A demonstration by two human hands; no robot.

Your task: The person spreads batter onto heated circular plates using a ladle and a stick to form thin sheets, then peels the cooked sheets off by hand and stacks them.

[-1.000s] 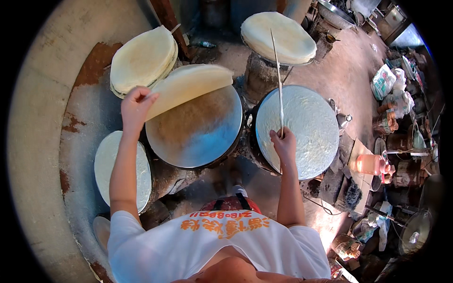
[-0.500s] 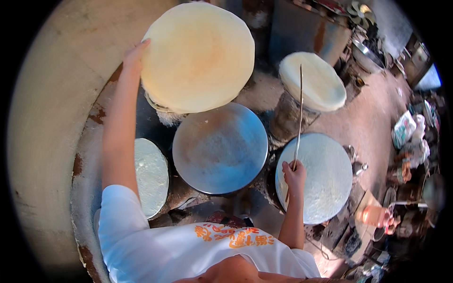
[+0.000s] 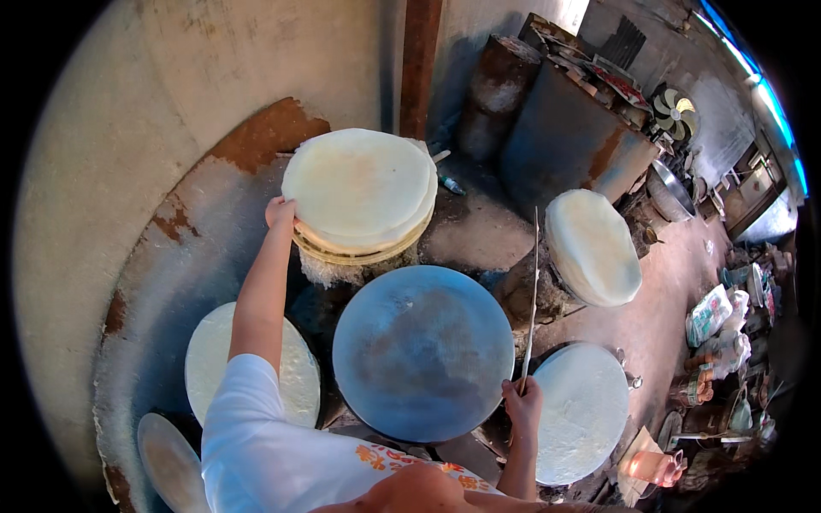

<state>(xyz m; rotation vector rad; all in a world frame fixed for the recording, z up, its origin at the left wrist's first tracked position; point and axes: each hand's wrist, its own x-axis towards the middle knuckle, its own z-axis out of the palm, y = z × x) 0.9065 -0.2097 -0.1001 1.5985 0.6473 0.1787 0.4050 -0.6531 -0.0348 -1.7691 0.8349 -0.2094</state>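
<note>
Head camera showed orange lettering [image 3: 380, 458] on the person's white shirt [image 3: 282, 445]. The right hand [image 3: 522, 402] gripped a thin stick [image 3: 534, 299], its long axis running nearly straight away from the body, beside the dark griddle [image 3: 423, 350]. The left hand [image 3: 280, 212] touched the left edge of the round flatbread [image 3: 359, 184] topping a stack [image 3: 363, 246]; whether its fingers pinched that edge could not be told.

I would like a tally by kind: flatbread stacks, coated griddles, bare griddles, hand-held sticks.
Flatbread stacks: 2
Coated griddles: 2
Bare griddles: 1
Hand-held sticks: 1
Total: 6
Grey disc at lower left: kind unclear, not counted.
</note>
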